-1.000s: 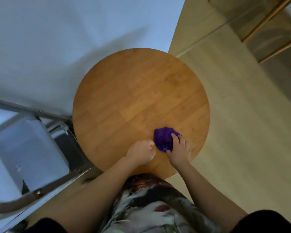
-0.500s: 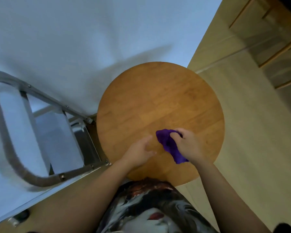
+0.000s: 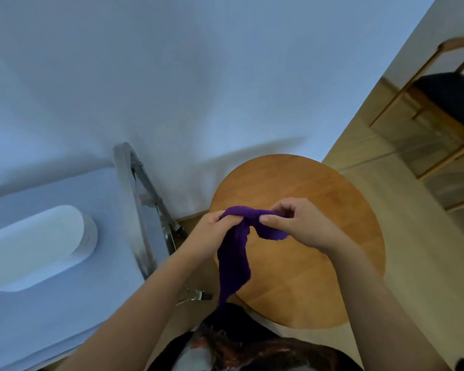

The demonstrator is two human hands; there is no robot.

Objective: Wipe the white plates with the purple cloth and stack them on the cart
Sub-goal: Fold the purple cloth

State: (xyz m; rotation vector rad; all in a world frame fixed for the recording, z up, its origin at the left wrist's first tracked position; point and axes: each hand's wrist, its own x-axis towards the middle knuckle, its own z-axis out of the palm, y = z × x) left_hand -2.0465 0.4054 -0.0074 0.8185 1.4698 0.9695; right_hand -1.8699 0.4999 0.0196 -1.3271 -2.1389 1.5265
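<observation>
I hold the purple cloth (image 3: 233,261) up above the round wooden table (image 3: 306,277) with both hands. My left hand (image 3: 212,231) pinches its upper left edge, and my right hand (image 3: 298,223) pinches the upper right part. The rest of the cloth hangs down toward my body. A stack of white plates (image 3: 38,247) sits on the white cart top (image 3: 65,317) at the left, well apart from both hands.
The cart's metal handle frame (image 3: 142,210) stands between the plates and the table. A white wall fills the background. A wooden chair with a dark seat (image 3: 447,100) stands on the light wood floor at the far right.
The cloth was lifted off the table and stretched out; my left hand took hold of it. The view swung left and upward, bringing the plates on the cart into sight.
</observation>
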